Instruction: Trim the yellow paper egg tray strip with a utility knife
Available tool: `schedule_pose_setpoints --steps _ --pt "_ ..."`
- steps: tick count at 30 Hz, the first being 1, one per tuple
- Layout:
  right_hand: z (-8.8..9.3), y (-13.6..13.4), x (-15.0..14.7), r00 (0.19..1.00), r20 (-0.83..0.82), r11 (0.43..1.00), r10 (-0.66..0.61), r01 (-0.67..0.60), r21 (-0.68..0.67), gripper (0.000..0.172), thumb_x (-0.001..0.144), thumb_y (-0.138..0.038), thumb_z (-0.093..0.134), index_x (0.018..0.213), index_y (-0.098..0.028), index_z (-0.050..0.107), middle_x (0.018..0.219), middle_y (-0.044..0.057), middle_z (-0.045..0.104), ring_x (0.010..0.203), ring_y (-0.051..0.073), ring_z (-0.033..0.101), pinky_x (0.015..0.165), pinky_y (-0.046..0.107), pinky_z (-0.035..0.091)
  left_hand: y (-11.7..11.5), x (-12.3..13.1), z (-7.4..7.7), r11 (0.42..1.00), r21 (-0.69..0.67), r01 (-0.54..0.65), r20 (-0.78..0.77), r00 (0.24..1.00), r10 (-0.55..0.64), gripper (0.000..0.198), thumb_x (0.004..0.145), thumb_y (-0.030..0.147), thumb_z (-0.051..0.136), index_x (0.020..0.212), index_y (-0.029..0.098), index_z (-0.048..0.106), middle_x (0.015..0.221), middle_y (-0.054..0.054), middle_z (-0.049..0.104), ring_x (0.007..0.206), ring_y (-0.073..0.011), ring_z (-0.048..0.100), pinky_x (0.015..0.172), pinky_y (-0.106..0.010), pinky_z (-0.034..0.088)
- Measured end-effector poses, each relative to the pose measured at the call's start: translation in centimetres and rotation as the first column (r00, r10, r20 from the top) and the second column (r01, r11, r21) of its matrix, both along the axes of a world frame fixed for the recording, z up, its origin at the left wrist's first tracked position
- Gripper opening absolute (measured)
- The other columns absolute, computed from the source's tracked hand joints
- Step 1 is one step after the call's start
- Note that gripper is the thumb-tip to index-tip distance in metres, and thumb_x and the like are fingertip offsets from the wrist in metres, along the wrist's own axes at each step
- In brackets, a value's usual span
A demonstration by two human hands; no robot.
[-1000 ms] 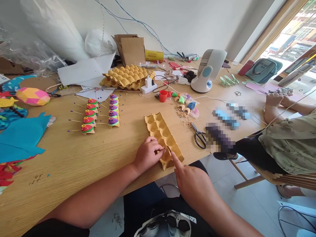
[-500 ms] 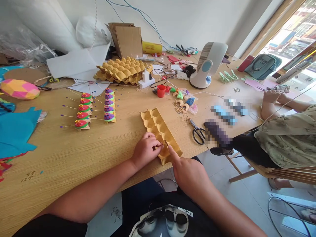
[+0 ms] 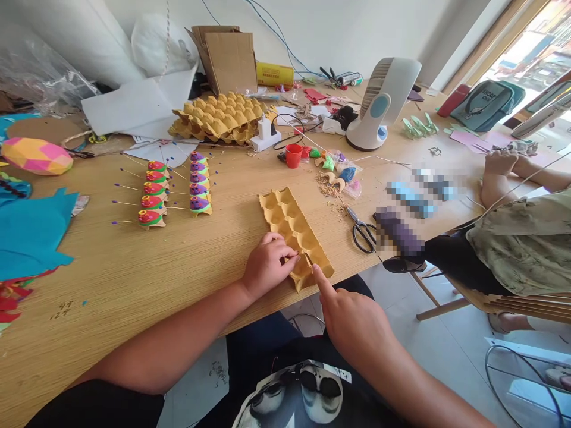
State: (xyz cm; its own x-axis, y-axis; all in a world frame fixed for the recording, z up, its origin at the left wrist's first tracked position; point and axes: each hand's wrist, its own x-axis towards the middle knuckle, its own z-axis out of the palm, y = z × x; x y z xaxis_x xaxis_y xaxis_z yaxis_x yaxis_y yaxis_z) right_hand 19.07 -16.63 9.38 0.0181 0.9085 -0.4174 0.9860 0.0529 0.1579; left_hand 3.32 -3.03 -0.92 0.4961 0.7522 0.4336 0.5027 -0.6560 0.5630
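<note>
A yellow egg carton strip point(image 3: 285, 217) lies on the wooden table point(image 3: 134, 279) close to its near edge. My left hand point(image 3: 267, 264) rests curled on the strip's near end and pinches its rim. My right hand point(image 3: 352, 318) comes in from off the table edge. Its index finger is stretched out to the same end and its other fingers are curled. A thin brown tool tip point(image 3: 307, 259) shows between that fingertip and my left thumb; I cannot make out what the tool is.
Black-handled scissors point(image 3: 361, 232) lie right of the strip beside cardboard crumbs. Two rows of painted carton caterpillars point(image 3: 151, 193) with pins stand to the left. Behind are stacked egg trays point(image 3: 220, 116), a red cup point(image 3: 293, 156) and a fan point(image 3: 379, 107). Another person point(image 3: 521, 244) sits at right.
Both hands stay at the strip's near end with only small shifts of the fingers. The camera has tilted slightly, so the whole table sits a little differently in the picture.
</note>
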Motion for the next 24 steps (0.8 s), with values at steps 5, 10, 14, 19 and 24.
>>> schedule_pose_setpoints --steps 5,10,14,19,24 --pt "-0.2 0.0 0.3 1.000 0.006 1.000 0.010 -0.010 0.012 0.072 0.099 -0.020 0.046 0.164 -0.024 0.014 0.079 0.004 0.073 0.068 0.019 0.073 0.045 0.025 0.032 0.0 0.0 0.0 1.000 -0.002 0.000 0.012 1.000 0.000 0.014 0.088 0.027 0.069 0.076 0.024 0.076 0.074 -0.003 0.072 0.104 -0.0259 0.058 0.085 -0.037 0.053" --pt "0.4 -0.5 0.8 0.999 -0.004 0.999 0.034 -0.034 0.018 0.071 0.099 -0.021 0.047 0.163 -0.024 0.018 0.080 0.004 0.074 0.067 0.019 0.072 0.045 0.027 0.027 0.0 0.0 -0.1 1.000 -0.002 0.005 0.019 1.000 -0.005 0.013 0.087 0.027 0.070 0.076 0.024 0.076 0.075 -0.003 0.072 0.103 -0.0253 0.058 0.084 -0.036 0.053" --pt "1.3 -0.8 1.2 0.999 -0.024 0.999 0.046 -0.046 0.005 0.066 0.101 -0.023 0.044 0.163 -0.025 0.020 0.080 0.003 0.074 0.067 0.018 0.071 0.046 0.028 0.028 0.0 -0.1 -0.1 1.000 -0.017 -0.004 0.021 1.000 0.004 0.015 0.087 0.028 0.068 0.075 0.024 0.076 0.076 -0.004 0.072 0.102 -0.0252 0.058 0.085 -0.037 0.054" --pt "1.2 -0.1 0.8 0.999 -0.046 0.999 0.028 -0.026 0.039 0.064 0.104 -0.026 0.040 0.163 -0.023 0.017 0.087 0.005 0.076 0.073 0.017 0.072 0.050 0.026 0.034 0.0 -0.2 -0.1 1.000 -0.011 0.015 0.018 1.000 -0.014 0.012 0.087 0.027 0.069 0.079 0.023 0.076 0.076 -0.004 0.073 0.104 -0.0260 0.057 0.088 -0.038 0.053" --pt "0.0 0.5 0.7 0.998 -0.054 0.998 0.035 -0.032 0.057 0.064 0.104 -0.026 0.039 0.164 -0.022 0.016 0.092 0.005 0.077 0.077 0.017 0.074 0.051 0.026 0.036 0.1 -0.2 -0.1 1.000 0.007 0.015 0.019 1.000 -0.015 0.014 0.089 0.028 0.068 0.078 0.023 0.076 0.075 -0.003 0.072 0.103 -0.0257 0.057 0.086 -0.036 0.053"
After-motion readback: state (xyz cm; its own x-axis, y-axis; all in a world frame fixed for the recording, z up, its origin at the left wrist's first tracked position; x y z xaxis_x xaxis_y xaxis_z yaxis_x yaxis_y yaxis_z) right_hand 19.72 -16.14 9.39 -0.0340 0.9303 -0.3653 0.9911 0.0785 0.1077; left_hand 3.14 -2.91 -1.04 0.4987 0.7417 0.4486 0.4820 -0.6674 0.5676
